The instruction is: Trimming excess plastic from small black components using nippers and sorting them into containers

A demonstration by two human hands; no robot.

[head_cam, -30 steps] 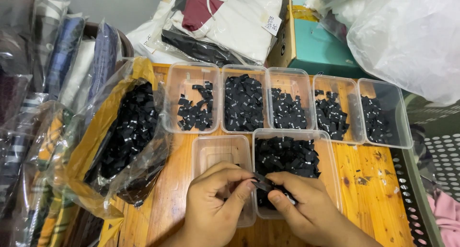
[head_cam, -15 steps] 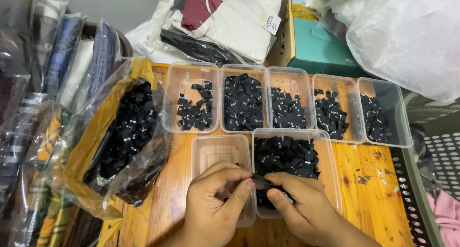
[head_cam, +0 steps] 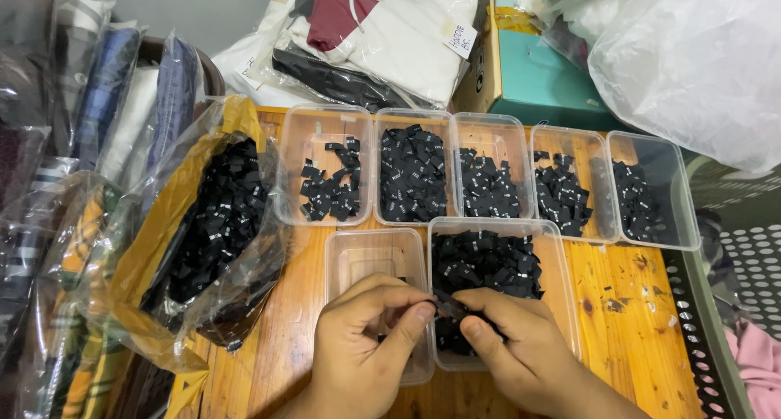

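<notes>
My left hand point(head_cam: 366, 350) and my right hand point(head_cam: 517, 346) meet low in the view, both pinching one small black fabric label point(head_cam: 447, 307) between thumbs and fingertips. They hover over two clear plastic tubs: a nearly empty tub point(head_cam: 358, 252) under the left hand and a tub full of black labels point(head_cam: 488, 260) under the right. Parts of both tubs are hidden by my hands.
A row of several clear tubs point(head_cam: 325, 122) with black labels lines the back of the wooden table point(head_cam: 626, 329). A plastic bag of black labels point(head_cam: 215, 224) lies at the left. Bagged folded clothes point(head_cam: 366, 28), a teal box point(head_cam: 537, 73) and a white plastic bag point(head_cam: 691, 53) crowd the back.
My hands stay in nearly the same place; the fingers have shifted slightly on the label between them. Nothing else has moved.
</notes>
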